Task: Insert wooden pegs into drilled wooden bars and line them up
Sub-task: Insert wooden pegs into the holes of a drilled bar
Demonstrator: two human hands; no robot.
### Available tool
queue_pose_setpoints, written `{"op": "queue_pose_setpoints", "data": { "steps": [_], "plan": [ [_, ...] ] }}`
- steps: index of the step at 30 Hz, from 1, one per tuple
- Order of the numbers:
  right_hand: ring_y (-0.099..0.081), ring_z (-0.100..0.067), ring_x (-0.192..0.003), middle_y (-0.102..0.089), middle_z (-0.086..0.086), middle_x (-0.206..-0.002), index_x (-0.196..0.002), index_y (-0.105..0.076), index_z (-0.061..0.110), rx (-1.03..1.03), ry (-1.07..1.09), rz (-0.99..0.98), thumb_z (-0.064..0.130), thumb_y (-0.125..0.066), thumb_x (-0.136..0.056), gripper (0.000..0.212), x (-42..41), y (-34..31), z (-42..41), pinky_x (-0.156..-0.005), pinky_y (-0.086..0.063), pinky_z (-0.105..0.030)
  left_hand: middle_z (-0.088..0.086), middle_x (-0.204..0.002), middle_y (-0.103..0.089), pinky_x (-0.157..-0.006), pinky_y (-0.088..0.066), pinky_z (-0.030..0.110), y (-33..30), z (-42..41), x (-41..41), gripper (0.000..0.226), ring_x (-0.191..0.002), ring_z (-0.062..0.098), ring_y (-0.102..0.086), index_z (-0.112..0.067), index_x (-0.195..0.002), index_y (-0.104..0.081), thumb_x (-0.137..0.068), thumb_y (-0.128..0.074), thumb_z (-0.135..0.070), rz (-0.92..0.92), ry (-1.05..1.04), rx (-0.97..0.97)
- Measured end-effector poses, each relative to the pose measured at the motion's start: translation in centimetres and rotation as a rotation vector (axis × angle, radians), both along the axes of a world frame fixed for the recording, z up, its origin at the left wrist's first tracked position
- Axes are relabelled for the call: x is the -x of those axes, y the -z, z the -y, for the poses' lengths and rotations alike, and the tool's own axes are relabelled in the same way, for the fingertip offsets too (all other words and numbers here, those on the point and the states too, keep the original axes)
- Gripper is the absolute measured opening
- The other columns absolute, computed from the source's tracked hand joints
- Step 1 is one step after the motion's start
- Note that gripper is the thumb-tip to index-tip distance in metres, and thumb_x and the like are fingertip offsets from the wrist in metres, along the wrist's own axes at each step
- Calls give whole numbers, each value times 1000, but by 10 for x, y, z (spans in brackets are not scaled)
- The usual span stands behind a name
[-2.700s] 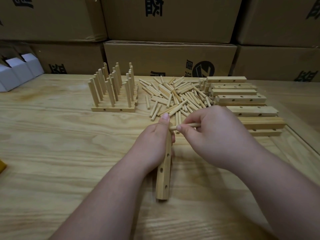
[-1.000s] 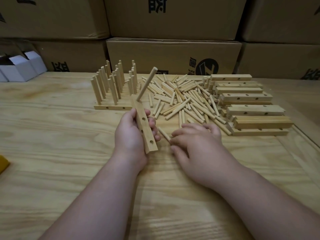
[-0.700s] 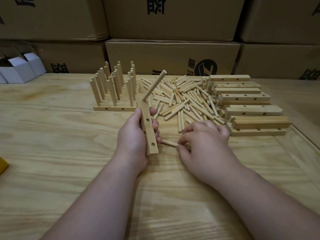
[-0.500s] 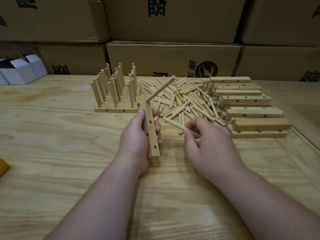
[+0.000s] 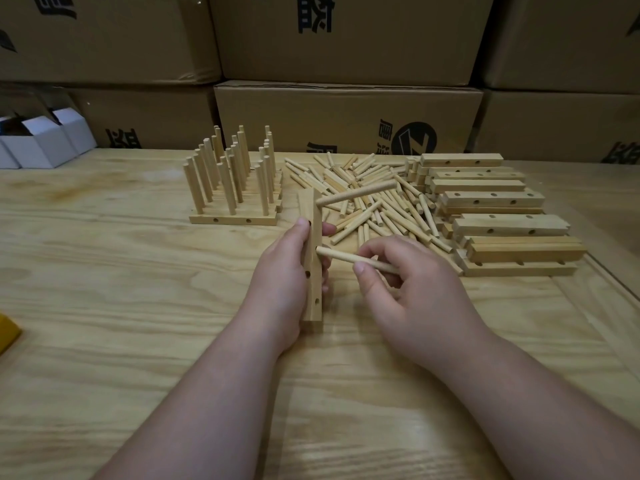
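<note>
My left hand (image 5: 284,278) grips a drilled wooden bar (image 5: 312,292), held on edge with its long axis running away from me. One peg (image 5: 356,196) sticks out of the bar's far hole, pointing right. My right hand (image 5: 412,289) pinches a second peg (image 5: 346,258), whose tip is at the bar's right face by the middle hole. A loose pile of pegs (image 5: 374,202) lies behind the hands. Finished bars with upright pegs (image 5: 232,188) stand in a row at the back left. A stack of unfilled bars (image 5: 495,216) lies at the right.
Large cardboard boxes (image 5: 346,112) form a wall along the back of the wooden table (image 5: 104,306). Small white boxes (image 5: 45,143) sit at the far left. A yellow object (image 5: 7,332) pokes in at the left edge.
My right hand picked a peg off the table and brought it to the bar's right face. My left hand turned the bar so the first peg swung down to the right.
</note>
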State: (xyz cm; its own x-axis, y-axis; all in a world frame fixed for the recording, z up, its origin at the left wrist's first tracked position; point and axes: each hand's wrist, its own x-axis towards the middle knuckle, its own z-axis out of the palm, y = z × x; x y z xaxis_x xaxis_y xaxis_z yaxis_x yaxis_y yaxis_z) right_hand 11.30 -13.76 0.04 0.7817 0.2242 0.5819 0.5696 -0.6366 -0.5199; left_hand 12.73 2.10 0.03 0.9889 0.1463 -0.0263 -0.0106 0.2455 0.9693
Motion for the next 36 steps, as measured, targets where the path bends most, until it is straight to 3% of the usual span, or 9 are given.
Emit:
{"op": "queue_pose_setpoints", "data": {
  "steps": [5,9,13,18,26,29,33,36],
  "plan": [
    [-49,4,-73,-46,21,-76,-102,-74,22,-26,-6,35,32,-62,-91,19,-3,0,4,-63,-33,-9,-2,-60,-57,-49,-45,29,0,0,2,47,-51,12,-51,-27,-89,-79,-104,-40,-48,7,43,-106],
    [-49,5,-71,-49,20,-74,-96,-77,23,-22,-17,63,33,-66,-88,17,-4,-4,6,-64,-33,-9,-4,-59,-60,-49,-46,29,1,1,2,44,-51,10,-54,-29,-82,-75,-89,-42,-57,24,74,-234],
    [-55,-2,-75,-61,15,-78,-91,-78,23,-4,-3,38,33,-71,-87,12,-2,-7,5,-67,-40,-14,-7,-59,-61,-51,-47,24,6,2,4,47,-53,8,-57,-34,-82,-70,-103,-34,-55,62,78,-333],
    [-56,-3,-74,-64,16,-77,-84,-75,28,51,41,71,35,-73,-87,8,4,-12,-1,-65,-43,-16,-8,-57,-63,-63,-46,33,8,2,6,51,-53,1,-58,-35,-87,-67,-101,-27,-63,48,10,-436],
    [-63,2,-81,-67,25,-74,-82,-78,30,-84,-13,-168,39,-77,-83,9,0,-16,5,-68,-46,-12,-2,-58,-65,-63,-46,38,9,4,5,51,-54,12,-60,-40,-84,-67,-88,-28,-73,17,40,-425],
    [-60,3,-82,-62,29,-67,-77,-77,33,-25,44,-109,40,-75,-84,10,3,-19,0,-62,-42,-9,-4,-57,-65,-65,-51,42,11,7,3,51,-55,12,-61,-44,-82,-67,-83,-28,-76,8,9,-414],
    [-59,-7,-64,-64,16,-64,-74,-73,33,128,149,20,44,-71,-86,16,9,-22,-8,-57,-50,-29,-2,-63,-70,-76,-57,52,11,9,1,57,-65,18,-66,-44,-84,-68,-73,-28,-83,2,-7,-402],
    [-60,-4,-67,-62,18,-59,-70,-70,38,113,124,-31,45,-72,-85,16,8,-25,-5,-53,-45,-18,-3,-63,-69,-74,-56,51,12,8,2,56,-64,15,-64,-42,-84,-68,-76,-29,-82,9,12,-410]
  ]
}}
